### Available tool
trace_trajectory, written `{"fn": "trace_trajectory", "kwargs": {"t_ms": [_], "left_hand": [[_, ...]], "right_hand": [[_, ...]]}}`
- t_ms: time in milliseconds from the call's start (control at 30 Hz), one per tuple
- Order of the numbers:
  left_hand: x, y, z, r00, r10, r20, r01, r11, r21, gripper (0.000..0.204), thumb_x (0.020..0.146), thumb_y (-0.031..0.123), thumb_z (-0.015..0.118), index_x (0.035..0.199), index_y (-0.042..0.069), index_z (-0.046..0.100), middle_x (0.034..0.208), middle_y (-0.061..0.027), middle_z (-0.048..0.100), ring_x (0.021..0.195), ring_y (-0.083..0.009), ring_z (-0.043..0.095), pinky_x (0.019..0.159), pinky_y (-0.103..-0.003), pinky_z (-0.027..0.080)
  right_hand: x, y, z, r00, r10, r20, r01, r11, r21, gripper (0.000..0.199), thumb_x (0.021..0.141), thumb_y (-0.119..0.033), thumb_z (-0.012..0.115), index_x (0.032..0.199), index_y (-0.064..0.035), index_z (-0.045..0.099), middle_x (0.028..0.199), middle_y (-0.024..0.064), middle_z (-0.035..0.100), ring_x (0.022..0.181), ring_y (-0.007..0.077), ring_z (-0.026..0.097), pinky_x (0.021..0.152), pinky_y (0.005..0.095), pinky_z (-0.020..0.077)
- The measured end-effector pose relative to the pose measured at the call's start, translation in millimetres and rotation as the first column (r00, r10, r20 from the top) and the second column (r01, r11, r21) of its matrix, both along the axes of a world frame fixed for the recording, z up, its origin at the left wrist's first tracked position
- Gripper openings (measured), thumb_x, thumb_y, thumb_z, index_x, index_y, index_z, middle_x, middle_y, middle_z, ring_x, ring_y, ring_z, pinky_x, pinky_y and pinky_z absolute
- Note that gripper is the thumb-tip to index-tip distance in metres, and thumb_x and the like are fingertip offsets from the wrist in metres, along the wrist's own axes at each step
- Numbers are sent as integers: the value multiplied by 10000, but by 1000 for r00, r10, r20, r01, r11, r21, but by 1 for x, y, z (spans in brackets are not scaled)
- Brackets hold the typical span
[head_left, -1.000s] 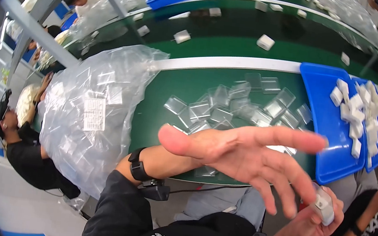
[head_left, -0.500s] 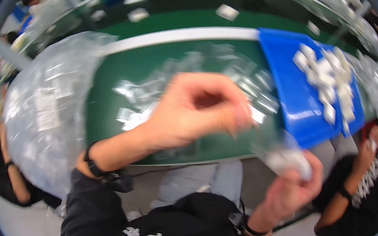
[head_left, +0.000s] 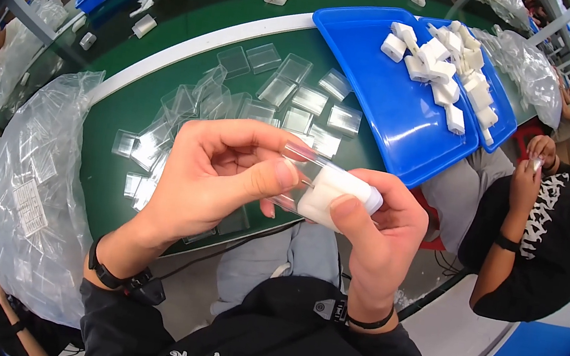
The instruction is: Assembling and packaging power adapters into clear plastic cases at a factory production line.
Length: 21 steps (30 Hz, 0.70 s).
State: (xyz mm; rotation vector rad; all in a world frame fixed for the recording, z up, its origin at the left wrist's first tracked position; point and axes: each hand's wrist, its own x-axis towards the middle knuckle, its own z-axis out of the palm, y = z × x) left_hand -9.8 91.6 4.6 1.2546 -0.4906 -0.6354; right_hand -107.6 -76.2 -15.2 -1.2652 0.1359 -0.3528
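Two bare hands meet at the centre of the view, above the near edge of a green counter (head_left: pixel 167 90). Left hand (head_left: pixel 217 176) pinches the open mouth of a small clear plastic sleeve (head_left: pixel 302 159) between thumb and fingers. Right hand (head_left: pixel 379 226) has its grip closed on a white block-shaped part (head_left: pixel 333 192), which sits partly inside that sleeve. By the look of it, bagging this piece is midway. Many empty clear sleeves (head_left: pixel 289 92) lie scattered at twelve o'clock, and a heap of white parts (head_left: pixel 444 62) waits in a blue tray (head_left: pixel 380 111) at one o'clock, so much seems left. Another person's hand (head_left: pixel 535 168) works at three o'clock.
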Motion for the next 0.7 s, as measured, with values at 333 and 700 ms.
{"fn": "trace_trajectory", "kwargs": {"t_ms": [333,700], "left_hand": [[8,4,-6,579,27,815,-61,998,10,345,728,154,777,988,-30,647,1038,-218,614,922,-240,624,642,-254,542],[5,1,-3,638,67,767,31,993,-112,357,607,55,833,905,51,638,1147,-261,516,1027,-384,596,839,-393,557]], "right_hand": [[12,0,-23,862,-116,493,389,776,-497,322,722,-71,754,1007,-4,620,918,131,650,808,238,662,677,310,539],[15,-21,-25,718,2,696,321,887,-333,449,706,-264,796,1012,19,628,1064,232,550,927,355,630,790,388,549]]}}
